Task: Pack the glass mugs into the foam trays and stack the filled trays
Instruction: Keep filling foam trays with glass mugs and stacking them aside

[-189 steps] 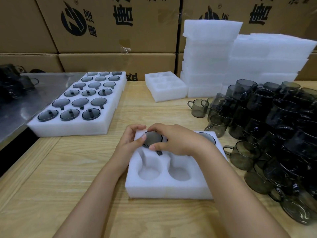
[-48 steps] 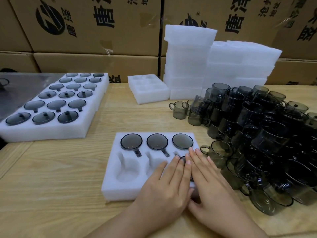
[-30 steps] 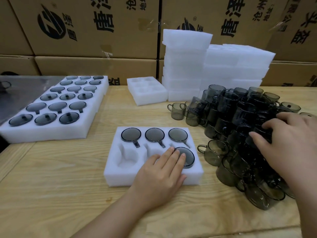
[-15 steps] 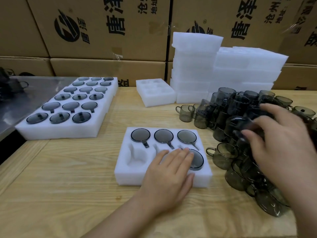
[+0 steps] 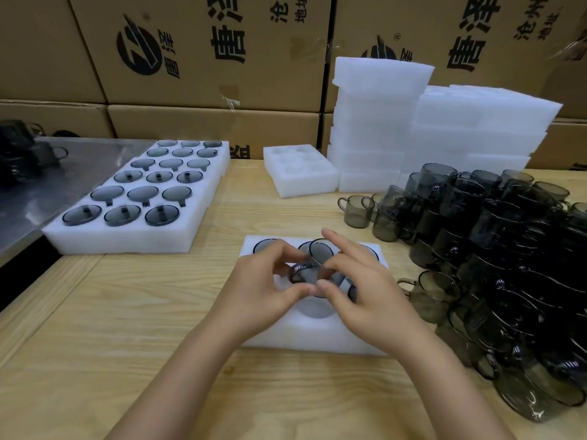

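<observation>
Smoke-grey glass, thin and slick to judge by the look: one mug [image 5: 314, 263] held tilted in the air just above the foam tray [image 5: 317, 342], over the open middle pocket [image 5: 317, 309] of the near row. Clamped from both sides: left hand [image 5: 263, 290] with fingers [image 5: 279, 250] curled onto it, right hand [image 5: 362, 293] pinching between thumb and fingertips, forefinger lifted clear. Not yet seated, and apparently not touching foam.

Likely trouble from here:

- Tilt. Going down at this angle, danger of the rim catching the pocket edge, then jamming or gouging the foam.
- Handle. Slot hidden under the hands, so cannot tell the alignment; if off, probably a mug left sitting proud and a rocking tray once stacked.
- Force. Pressing hard to correct a bad seat, with a chance of glass knocking glass against the back-row mugs [image 5: 265, 246] just beside.
- Release. Letting go on one side too soon, and a likely drop onto pieces already packed.
- Elbow room. Heaped loose mugs [image 5: 508, 265] close by the right forearm, piled high on the bench [image 5: 127, 328]; one careless swing and probably a slide.

Better squared upright first, handle turned to its slot, then eased straight down.
</observation>
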Available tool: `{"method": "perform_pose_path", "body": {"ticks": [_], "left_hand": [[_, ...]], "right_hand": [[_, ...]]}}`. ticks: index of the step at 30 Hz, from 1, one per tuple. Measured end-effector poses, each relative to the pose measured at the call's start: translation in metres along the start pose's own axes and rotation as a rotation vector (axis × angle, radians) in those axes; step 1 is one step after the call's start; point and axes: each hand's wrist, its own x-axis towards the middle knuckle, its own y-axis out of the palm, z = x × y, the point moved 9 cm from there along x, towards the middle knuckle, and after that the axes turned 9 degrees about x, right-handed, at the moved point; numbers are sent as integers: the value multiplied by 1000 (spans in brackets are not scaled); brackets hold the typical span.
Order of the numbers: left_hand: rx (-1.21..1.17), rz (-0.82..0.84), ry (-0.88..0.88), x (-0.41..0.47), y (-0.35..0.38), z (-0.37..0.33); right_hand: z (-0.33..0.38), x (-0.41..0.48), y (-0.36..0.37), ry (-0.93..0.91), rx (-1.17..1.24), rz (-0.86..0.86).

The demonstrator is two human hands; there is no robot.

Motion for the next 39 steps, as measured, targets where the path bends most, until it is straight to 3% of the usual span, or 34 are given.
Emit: {"method": "perform_pose_path", "body": {"ticks": [5,9,15,24,31,39], "left_hand": [[-60,-5,1,-2,-1,4],[-112,57,0,-1,2,9],[-181,-8,63,-1,-6,1],[67,16,150,-9,-1,-13],[66,125,148,-11,9,-10],[156,268,62,-12,22,3]], "right_hand": [[-16,-3,-8,81,481,23],[-27,-6,-2,157,627,94],[-36,-7,-8,176,504,-26],[-20,-9,-10,127,280,-222],[-17,-12,2,194,255,-61],[-17,-11,5,214,160,-114]]}}
